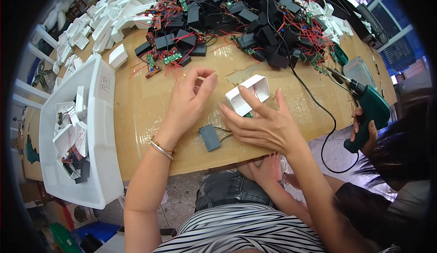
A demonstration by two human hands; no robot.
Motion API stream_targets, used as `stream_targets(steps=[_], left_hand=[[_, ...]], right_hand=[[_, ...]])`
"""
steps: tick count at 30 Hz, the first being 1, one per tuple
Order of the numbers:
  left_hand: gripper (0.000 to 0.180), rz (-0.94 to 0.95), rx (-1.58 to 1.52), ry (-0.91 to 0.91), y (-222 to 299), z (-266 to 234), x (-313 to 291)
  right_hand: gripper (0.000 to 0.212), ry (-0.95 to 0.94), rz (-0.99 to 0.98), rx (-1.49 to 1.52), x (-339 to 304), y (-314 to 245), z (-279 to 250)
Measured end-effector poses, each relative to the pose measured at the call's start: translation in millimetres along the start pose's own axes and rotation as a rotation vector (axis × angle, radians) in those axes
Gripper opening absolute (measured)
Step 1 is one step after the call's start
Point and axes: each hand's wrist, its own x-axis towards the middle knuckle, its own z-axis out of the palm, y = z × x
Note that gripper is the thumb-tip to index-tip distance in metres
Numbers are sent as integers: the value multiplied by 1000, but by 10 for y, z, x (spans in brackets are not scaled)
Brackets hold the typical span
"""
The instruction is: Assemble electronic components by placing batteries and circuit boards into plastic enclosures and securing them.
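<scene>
A white plastic housing (261,83) stands on the cardboard-covered table, its opening toward me, with red wires and part of a green circuit board (248,115) showing. My right hand (268,125) is spread right in front of it, index finger across the opening; whether the fingers touch it I cannot tell. To its left, my left hand (192,93) is raised with fingers curled in toward the thumb. A tiny yellowish bit shows at its edge, too small to name. Between my forearms lies a dark grey box-shaped part (210,138) with a black cable.
A heap of black boxes (248,16) with wires and boards covers the far side. White housings (114,18) pile up far left. A white bin (98,162) with parts stands left. At right, another person's hand (357,121) holds a green power drill (375,109) beside a clear container (359,71).
</scene>
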Motion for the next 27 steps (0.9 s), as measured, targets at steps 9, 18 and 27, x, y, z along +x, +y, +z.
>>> stream_targets(steps=[9, 18, 27], left_hand=[[44, 35, 91, -117, 57, 116, -13], [69, -322, -741, 250, 214, -57, 47], [23, -41, -84, 423, -293, -507, -27]], right_hand=[[27, 34, 64, 611, 400, 546, 22], [21, 300, 125, 1757, 2280, 1251, 16], [16, 519, -69, 1514, 5083, 1506, 383]])
